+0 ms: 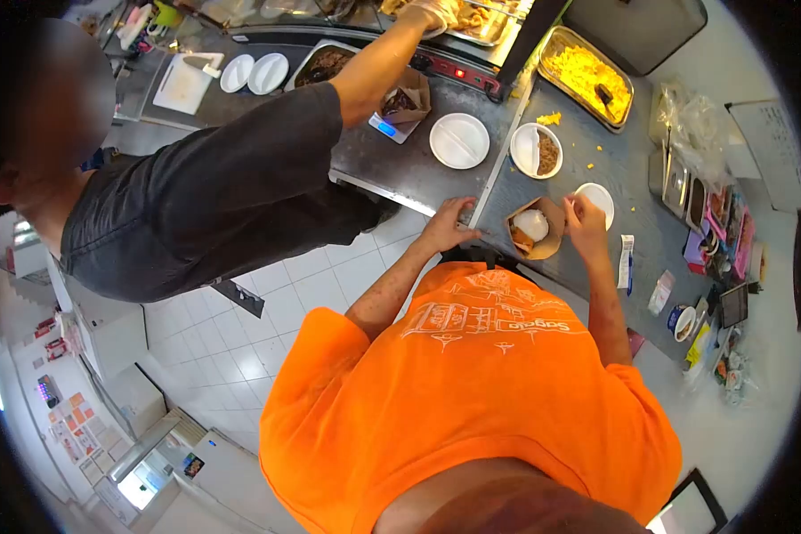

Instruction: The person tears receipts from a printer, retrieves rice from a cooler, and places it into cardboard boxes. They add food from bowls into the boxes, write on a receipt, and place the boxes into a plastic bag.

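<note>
My left hand [449, 226] rests at the counter's front edge, fingers apart and holding nothing. To its right stands an open brown paper box [550, 243] with white rice [531, 224] and orange-brown food [521, 238] inside. My right hand [584, 216] is between this box and a round white dish [599, 198], its fingers pinched together; what they hold, if anything, is too small to tell. Behind the box is a white two-compartment bowl [525, 151] with brown minced food [547, 153] in one side. An unfilled divided white bowl [459, 141] lies further left.
A co-worker's arm [374, 71] reaches across from the left, its gloved hand [436, 12] at the lit food display. Below it, a paper box [408, 100] sits on a scale [390, 127]. A tray of yellow food [586, 78] stands behind; bins and packets line the right.
</note>
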A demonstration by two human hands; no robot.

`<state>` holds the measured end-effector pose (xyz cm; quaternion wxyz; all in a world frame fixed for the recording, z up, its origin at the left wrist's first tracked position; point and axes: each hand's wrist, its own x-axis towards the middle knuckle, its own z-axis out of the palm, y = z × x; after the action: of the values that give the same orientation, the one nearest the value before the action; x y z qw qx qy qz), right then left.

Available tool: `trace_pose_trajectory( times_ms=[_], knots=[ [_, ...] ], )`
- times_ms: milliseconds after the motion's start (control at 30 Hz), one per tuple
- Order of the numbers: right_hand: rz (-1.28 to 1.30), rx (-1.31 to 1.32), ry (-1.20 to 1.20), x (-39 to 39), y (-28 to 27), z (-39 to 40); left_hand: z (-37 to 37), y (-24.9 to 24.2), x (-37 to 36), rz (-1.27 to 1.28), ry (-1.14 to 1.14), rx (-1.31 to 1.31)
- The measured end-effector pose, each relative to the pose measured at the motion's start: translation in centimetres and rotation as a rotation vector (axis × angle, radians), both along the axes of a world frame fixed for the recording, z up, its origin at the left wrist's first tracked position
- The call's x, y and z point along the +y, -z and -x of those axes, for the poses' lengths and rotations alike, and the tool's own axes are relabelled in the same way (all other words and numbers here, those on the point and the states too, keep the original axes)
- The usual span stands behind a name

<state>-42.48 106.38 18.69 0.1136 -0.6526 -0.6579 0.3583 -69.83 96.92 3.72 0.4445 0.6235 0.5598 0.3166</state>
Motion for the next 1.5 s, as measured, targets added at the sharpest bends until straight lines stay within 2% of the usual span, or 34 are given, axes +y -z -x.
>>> trace_pose_trajectory(
  times_ms=[33, 100, 167, 233, 267, 300, 367, 433, 500, 567, 600, 667, 767, 900, 1033, 1100, 1133, 1167, 1200, 1233, 1300, 1333, 1400, 1433, 1500],
  knots=[
    [0.002, 0.0, 0.012, -1.4, 1.0, -1.7, -1.0, -0.1, 0.1, 0.002, 0.012, 0.0],
    [-0.166, -0.074, 0.113, -4.1, 4.0, -4.2, -3.2, -0.3, 0.1, -0.155, 0.149, 0.08],
    [-0.145, -0.075, 0.137, -5.7, 6.0, -5.1, -5.4, -0.5, 0.0, -0.136, 0.232, 0.083],
    [-0.301, -0.05, 0.075, -6.7, 7.9, -5.0, -7.9, -0.6, -0.6, -0.186, 0.128, 0.024],
    [-0.167, -0.046, 0.083, -6.7, 7.7, -4.8, -9.0, -0.5, -0.7, -0.19, 0.117, 0.008],
    [-0.161, -0.045, 0.092, -6.8, 7.4, -4.6, -9.1, -0.3, -0.8, -0.184, 0.126, 0.009],
    [0.073, -0.09, 0.079, -6.3, 6.6, -4.5, -8.0, -1.9, 0.4, -0.329, -0.005, 0.129],
    [0.016, -0.061, 0.065, -6.4, 6.9, -5.1, -3.5, 2.8, 1.3, -0.514, -0.419, 0.131],
    [-0.029, 0.064, 0.047, -6.7, 7.8, -6.3, 2.4, 1.9, 2.9, -0.232, -0.829, 0.206],
    [-0.018, 0.076, 0.031, -7.0, 7.4, -6.7, 6.8, 4.6, 4.6, -0.036, -0.845, 0.749],
    [-0.015, 0.082, 0.022, -7.1, 7.2, -6.7, 7.6, 4.4, 5.2, -0.04, -0.845, 0.757],
    [0.003, 0.101, 0.025, -7.5, 7.2, -7.0, 8.1, 3.0, 6.0, 0.082, -0.607, 0.936],
    [0.005, 0.136, 0.04, -7.7, 8.1, -7.6, 7.5, 0.8, 6.6, 0.215, -0.556, 0.909],
    [-0.001, 0.166, 0.05, -7.9, 8.0, -7.3, 7.8, 3.1, 6.7, 0.212, -0.594, 0.784],
    [-0.023, 0.198, 0.127, -6.4, 8.9, -6.3, 7.2, 1.9, 8.1, 0.257, -0.684, 0.746],
    [-0.07, 0.17, 0.085, -5.1, 9.9, -6.1, 6.6, 2.7, 7.7, 0.276, -0.692, 0.746],
    [-0.166, 0.317, 0.073, -4.8, 11.8, -6.0, 6.2, 4.3, 6.9, 0.121, -0.808, 0.685],
    [-0.169, 0.317, 0.081, -4.4, 12.4, -6.2, 5.4, 4.3, 6.2, -0.036, -0.92, 0.616],
    [-0.158, 0.211, 0.008, -4.2, 12.9, -6.3, 4.7, 4.2, 4.6, -0.177, -0.905, 0.403],
    [-0.142, 0.1, -0.061, -4.1, 13.1, -6.7, 3.3, 3.6, 2.9, -0.176, -0.891, 0.397],
    [-0.164, 0.216, -0.023, -5.1, 12.5, -6.8, -0.8, 2.7, -1.4, -0.327, -0.71, 0.127],
    [-0.194, 0.176, -0.004, -6.0, 12.9, -7.4, -3.1, 2.3, -3.4, -0.307, -0.679, 0.107],
    [-0.231, 0.115, 0.028, -7.8, 13.1, -9.3, -7.8, 1.6, -6.1, -0.361, -0.228, 0.142],
    [-0.273, 0.158, 0.079, -8.9, 12.7, -10.3, -10.4, 1.1, -6.7, -0.293, -0.08, 0.194],
    [-0.32, 0.192, 0.128, -10.7, 12.4, -13.1, -15.7, -0.1, -7.1, -0.221, 0.041, 0.155]
  ],
)
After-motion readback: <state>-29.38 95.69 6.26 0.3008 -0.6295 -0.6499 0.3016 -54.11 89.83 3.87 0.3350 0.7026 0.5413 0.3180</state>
